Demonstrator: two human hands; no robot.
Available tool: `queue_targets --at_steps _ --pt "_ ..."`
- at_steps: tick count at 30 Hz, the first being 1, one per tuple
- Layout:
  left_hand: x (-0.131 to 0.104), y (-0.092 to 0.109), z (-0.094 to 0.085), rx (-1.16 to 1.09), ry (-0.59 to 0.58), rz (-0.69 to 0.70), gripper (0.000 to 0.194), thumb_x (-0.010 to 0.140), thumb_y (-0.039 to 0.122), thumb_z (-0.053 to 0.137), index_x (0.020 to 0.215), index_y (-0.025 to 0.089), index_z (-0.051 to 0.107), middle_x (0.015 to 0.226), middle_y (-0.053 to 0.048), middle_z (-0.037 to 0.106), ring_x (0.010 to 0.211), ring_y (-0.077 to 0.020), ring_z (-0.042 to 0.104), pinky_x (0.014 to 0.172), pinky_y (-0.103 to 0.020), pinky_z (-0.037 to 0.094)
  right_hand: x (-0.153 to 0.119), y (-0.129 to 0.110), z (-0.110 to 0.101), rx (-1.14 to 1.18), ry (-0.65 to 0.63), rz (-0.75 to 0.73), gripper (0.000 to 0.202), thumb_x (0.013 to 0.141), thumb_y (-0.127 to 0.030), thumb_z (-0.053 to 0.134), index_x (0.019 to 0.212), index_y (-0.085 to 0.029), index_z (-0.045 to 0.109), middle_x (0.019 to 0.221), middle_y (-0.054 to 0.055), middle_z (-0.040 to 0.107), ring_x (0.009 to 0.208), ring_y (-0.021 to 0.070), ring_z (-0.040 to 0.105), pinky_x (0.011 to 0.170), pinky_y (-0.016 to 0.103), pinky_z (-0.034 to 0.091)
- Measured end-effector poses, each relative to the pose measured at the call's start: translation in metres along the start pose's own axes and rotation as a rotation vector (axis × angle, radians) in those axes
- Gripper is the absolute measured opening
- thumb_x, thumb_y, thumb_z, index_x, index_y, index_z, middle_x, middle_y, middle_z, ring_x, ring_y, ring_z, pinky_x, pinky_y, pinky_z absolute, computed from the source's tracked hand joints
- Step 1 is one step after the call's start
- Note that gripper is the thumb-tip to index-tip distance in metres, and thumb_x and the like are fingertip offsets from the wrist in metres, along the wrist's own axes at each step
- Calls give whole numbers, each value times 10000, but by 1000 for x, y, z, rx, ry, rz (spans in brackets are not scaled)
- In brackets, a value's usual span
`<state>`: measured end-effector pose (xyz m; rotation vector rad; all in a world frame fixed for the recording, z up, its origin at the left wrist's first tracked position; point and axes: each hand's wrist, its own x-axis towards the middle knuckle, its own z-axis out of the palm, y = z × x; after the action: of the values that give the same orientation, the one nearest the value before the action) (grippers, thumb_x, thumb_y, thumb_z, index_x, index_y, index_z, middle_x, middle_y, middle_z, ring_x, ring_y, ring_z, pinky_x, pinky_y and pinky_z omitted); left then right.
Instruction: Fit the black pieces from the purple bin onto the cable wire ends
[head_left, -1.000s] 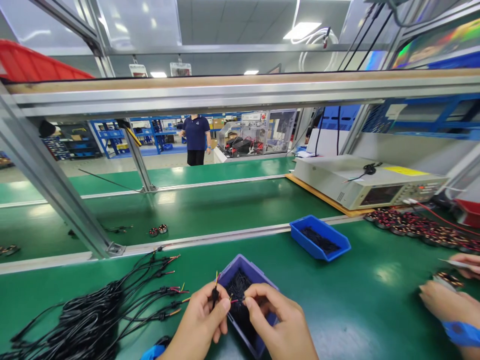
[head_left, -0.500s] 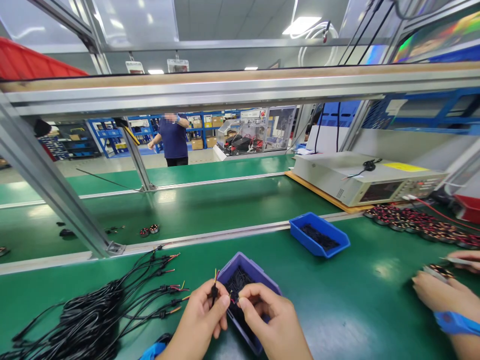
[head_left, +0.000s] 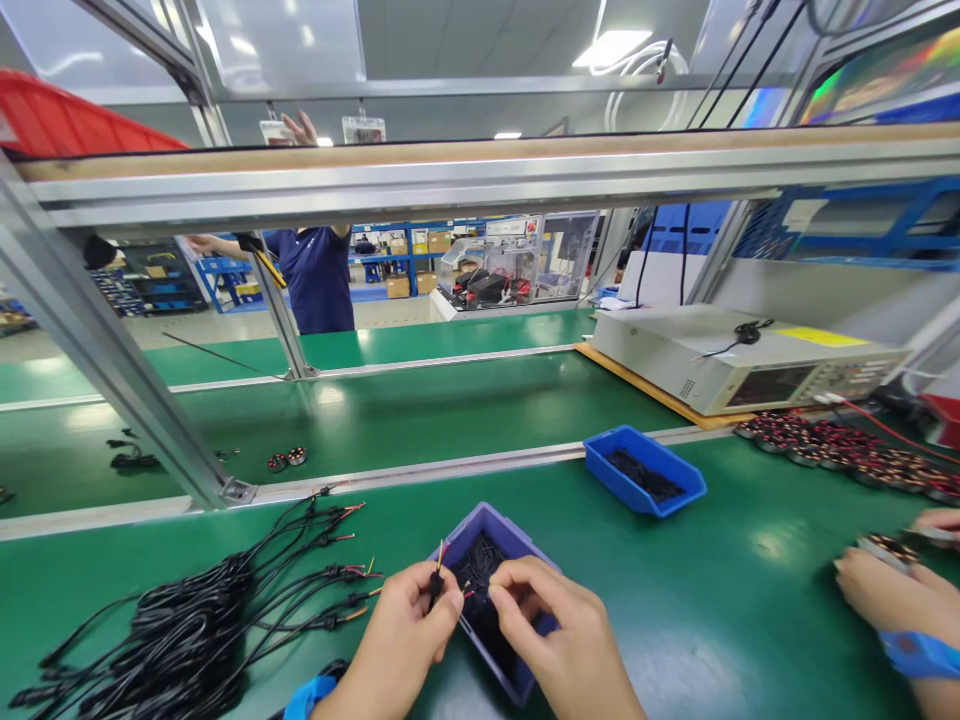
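In the head view, a black cable with coloured wires (head_left: 436, 587) is pinched by the left grip (head_left: 405, 622), the right grip (head_left: 561, 625) pressed together, steady wire handling seemingly needed.

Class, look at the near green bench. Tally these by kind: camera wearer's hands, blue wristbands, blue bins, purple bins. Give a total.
Wearer's hands: 2
Blue wristbands: 2
Blue bins: 1
Purple bins: 1
Total: 6

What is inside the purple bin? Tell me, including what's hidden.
Thin black pieces are heaped in the purple bin. The left hand and right hand block parts of it, and the pile hides whatever lies beneath.
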<state>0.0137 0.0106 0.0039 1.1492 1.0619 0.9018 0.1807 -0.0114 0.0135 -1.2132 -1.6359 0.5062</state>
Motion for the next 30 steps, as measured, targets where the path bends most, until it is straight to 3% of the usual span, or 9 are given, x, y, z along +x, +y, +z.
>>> queue_targets --at_steps 3,6,10,15,23,30 --pt "1 -2 -2 3 1 6 319 746 445 713 679 188 537 492 109 330 420 -58 257 407 -179 241 1 0 -1 -29 -11 -72 166 885 -243 571 748 -227 663 696 11 695 540 144 615 551 222 523" --pt "2 -5 -4 29 58 107 206 739 300 700 660 179 555 562 63 447 497 -80 394 489 -184 347 0 0 0 -9 -16 -89 163 878 -229 566 736 -229 646 693 7 688 523 136 600 536 222 515" --pt "-1 -7 -6 141 51 237 95 719 154 646 649 180 587 669 11 553 650 -135 533 629 -209 429 -2 -6 0 45 -2 -33 177 862 -217 567 692 -226 613 668 -6 660 509 123 583 522 208 503" --pt "-5 -8 -5 195 127 297 104 708 119 608 641 193 579 663 18 523 635 -137 511 611 -213 401 -3 -14 -5 52 -8 -27 176 852 -213 578 677 -229 596 659 1 647 529 132 580 532 215 508" --pt "-4 -13 -10 270 53 331 98 745 101 565 695 185 570 711 11 528 665 -138 517 620 -215 393 -3 -10 -5 45 10 -180 162 844 -121 560 727 -231 582 627 -20 608 543 136 588 501 215 459" --pt "-7 -12 -8 284 36 321 106 767 103 568 704 187 556 729 11 521 685 -138 516 637 -214 400 -5 -7 -2 54 -6 -138 163 853 -130 576 726 -232 591 640 -34 607 540 125 577 516 204 447"
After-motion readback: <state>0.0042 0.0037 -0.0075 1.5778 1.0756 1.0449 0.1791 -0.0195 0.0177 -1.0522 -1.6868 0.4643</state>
